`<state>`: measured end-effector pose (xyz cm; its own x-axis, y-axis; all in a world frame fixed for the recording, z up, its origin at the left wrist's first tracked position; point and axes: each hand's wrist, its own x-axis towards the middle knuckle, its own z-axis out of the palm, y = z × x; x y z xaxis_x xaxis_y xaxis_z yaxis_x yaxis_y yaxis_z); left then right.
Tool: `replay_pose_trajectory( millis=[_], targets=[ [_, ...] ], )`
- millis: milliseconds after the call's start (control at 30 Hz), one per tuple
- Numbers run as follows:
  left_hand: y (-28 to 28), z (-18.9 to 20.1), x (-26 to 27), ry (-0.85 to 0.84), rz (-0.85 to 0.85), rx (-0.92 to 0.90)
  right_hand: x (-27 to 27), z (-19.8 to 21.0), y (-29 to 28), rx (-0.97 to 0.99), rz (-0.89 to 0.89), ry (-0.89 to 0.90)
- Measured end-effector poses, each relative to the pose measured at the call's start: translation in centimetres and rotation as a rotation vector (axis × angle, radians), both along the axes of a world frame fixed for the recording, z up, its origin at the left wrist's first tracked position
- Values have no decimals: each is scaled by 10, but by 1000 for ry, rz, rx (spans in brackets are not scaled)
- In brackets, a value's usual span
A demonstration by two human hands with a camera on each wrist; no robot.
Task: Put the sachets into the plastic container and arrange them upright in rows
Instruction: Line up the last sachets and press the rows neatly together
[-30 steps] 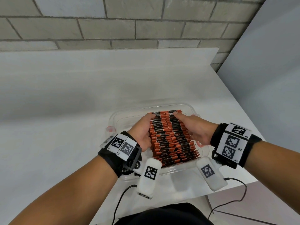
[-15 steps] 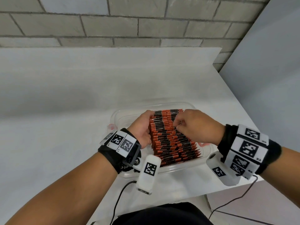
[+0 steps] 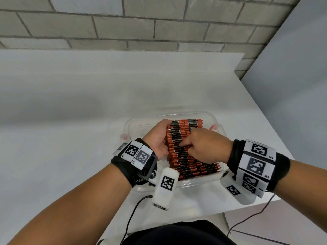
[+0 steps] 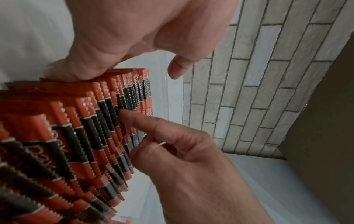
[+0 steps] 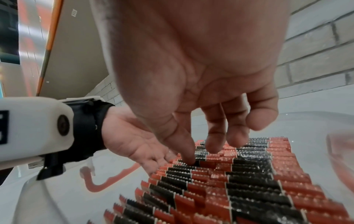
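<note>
A clear plastic container [image 3: 216, 119] is seen on a white tabletop [image 3: 70, 121], packed with red-and-black sachets [image 3: 184, 138] standing on edge in rows that run away from the person. The left hand [image 3: 157, 138] is laid flat, fingers straight, against the rows' left side. The right hand [image 3: 203, 147] is held directly above them, its fingers loosely extended and gripping nothing, the forefinger [image 5: 188, 157] pressed down between sachet tops.

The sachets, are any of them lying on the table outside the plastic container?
No, in the head view all the sachets stand packed inside the plastic container, and the white table around it shows none.
</note>
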<state>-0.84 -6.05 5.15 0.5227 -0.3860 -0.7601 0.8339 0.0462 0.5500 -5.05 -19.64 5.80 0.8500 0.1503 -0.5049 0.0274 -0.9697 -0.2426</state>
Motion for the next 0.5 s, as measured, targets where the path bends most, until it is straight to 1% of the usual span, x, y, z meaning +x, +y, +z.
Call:
replay_pose_trajectory(
  millis=[267, 500],
  targets=[
    [0, -2, 1, -4, 5, 2, -1, 0, 5, 9, 50, 19],
    [-1, -2, 1, -17, 3, 1, -1, -1, 6, 41, 40, 37]
  ],
)
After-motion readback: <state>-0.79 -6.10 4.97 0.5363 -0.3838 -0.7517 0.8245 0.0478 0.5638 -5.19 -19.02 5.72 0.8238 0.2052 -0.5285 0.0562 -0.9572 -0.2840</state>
